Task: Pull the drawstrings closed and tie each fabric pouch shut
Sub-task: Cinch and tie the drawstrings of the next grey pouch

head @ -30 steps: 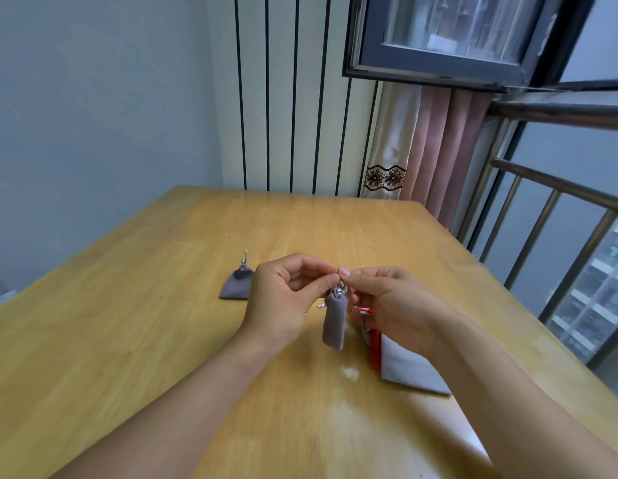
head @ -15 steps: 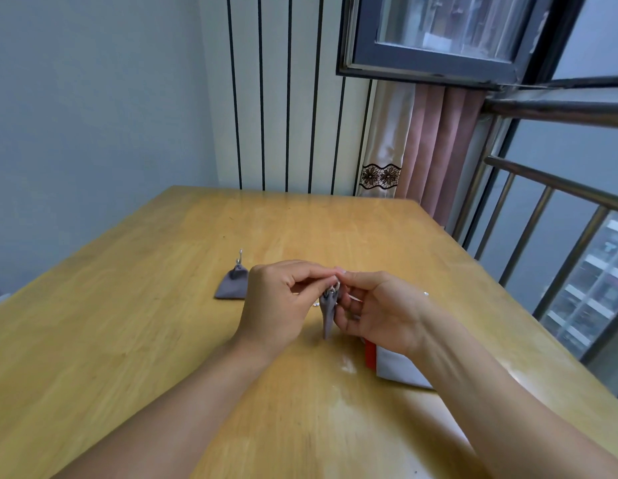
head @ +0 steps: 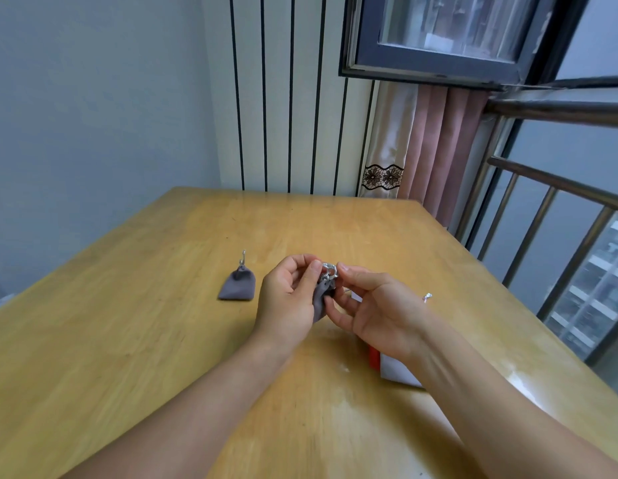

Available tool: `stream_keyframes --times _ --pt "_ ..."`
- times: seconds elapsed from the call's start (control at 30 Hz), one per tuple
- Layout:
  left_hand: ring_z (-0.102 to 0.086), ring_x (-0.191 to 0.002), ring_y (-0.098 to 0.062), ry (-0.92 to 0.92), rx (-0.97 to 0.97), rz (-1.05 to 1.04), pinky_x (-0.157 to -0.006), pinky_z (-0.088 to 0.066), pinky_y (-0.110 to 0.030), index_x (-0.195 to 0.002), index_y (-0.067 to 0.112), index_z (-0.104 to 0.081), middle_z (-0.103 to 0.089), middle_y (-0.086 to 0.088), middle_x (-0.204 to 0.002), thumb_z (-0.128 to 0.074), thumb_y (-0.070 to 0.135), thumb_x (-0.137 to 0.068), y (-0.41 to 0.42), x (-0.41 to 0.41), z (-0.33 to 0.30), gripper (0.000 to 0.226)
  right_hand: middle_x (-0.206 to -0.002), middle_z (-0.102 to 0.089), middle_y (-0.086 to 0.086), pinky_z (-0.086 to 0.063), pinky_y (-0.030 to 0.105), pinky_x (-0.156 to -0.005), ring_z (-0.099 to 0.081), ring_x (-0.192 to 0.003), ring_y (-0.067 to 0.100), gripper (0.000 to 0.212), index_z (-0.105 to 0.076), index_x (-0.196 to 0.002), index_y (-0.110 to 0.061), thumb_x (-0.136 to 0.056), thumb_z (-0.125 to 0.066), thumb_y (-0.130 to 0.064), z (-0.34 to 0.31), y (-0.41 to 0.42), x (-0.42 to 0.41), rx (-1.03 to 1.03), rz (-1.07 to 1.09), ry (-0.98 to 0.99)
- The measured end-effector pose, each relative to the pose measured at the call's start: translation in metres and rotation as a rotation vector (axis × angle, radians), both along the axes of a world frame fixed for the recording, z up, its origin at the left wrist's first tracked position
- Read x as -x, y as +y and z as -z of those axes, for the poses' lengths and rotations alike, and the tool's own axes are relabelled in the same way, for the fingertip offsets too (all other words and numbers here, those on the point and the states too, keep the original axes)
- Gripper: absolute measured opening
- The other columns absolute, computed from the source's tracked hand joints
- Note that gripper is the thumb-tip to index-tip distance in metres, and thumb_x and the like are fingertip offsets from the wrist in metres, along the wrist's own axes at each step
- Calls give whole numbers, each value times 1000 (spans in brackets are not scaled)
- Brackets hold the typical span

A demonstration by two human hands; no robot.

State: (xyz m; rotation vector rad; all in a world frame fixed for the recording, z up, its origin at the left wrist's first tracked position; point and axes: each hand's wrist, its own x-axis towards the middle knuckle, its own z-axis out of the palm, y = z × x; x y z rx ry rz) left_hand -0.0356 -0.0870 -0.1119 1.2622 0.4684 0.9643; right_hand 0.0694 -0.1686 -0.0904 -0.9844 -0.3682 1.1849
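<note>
A small grey fabric pouch (head: 320, 299) hangs between my two hands above the wooden table (head: 128, 340). Its silver drawstring (head: 330, 270) loops at the top. My left hand (head: 286, 302) pinches the drawstring from the left with thumb and fingers curled. My right hand (head: 373, 309) pinches the same cord from the right, its lower fingers spread under the pouch. A second grey pouch (head: 237, 288) lies flat on the table to the left, gathered at its top with a short silver cord standing up.
A white and red item (head: 393, 369) lies on the table, partly hidden under my right wrist. A silver cord end (head: 427, 297) shows behind that wrist. A metal railing (head: 542, 236) and a window stand to the right, with curtains at the back.
The pouch has turned and bunched between my hands, and the drawstring loop at its top shows more plainly. Both hands stay in nearly the same place.
</note>
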Motion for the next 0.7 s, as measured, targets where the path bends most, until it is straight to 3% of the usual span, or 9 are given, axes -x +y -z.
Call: stream_keyframes --times 0.17,0.27,0.37,0.47,0.7 --pt "-69 -79 -17 -7 10 41 -59 -56 -23 -96 13 -61 -72 -12 -93 -53 15 -99 1 3 0 8 -87 -68 9 -61 36 -74 -63 -66 16 17 -70 -94 -4 -77 -74 -7 -4 -3 -4 43 -80 55" --pt "-68 -73 -7 35 -161 -26 -57 -55 -19 -92 15 -60 -70 -1 -83 -54 10 -98 3 4 -2 10 -87 -67 9 -61 38 -74 -63 -68 16 20 -70 -96 -2 -78 -73 -8 -4 -5 -5 46 -126 49" --pt "-68 -75 -6 51 -280 -89 -64 -56 -20 -91 15 -59 -69 -2 -85 -54 7 -98 2 3 -2 11 -90 -67 9 -61 39 -74 -63 -72 17 20 -68 -100 -3 -81 -71 -10 -3 -5 -5 16 -162 24" --pt "-69 -82 -11 71 -347 -120 -74 -56 -25 -93 17 -59 -69 -5 -89 -53 9 -98 4 3 0 11 -89 -67 8 -61 38 -72 -64 -74 17 15 -68 -97 -4 -83 -68 -11 -2 -4 -5 -15 -181 18" --pt "-69 -85 -11 86 -374 -133 -78 -56 -26 -92 21 -59 -69 -2 -89 -54 9 -98 10 1 4 14 -83 -67 8 -60 31 -68 -67 -70 15 15 -67 -95 -4 -82 -68 -11 0 0 -2 -58 -128 -42"
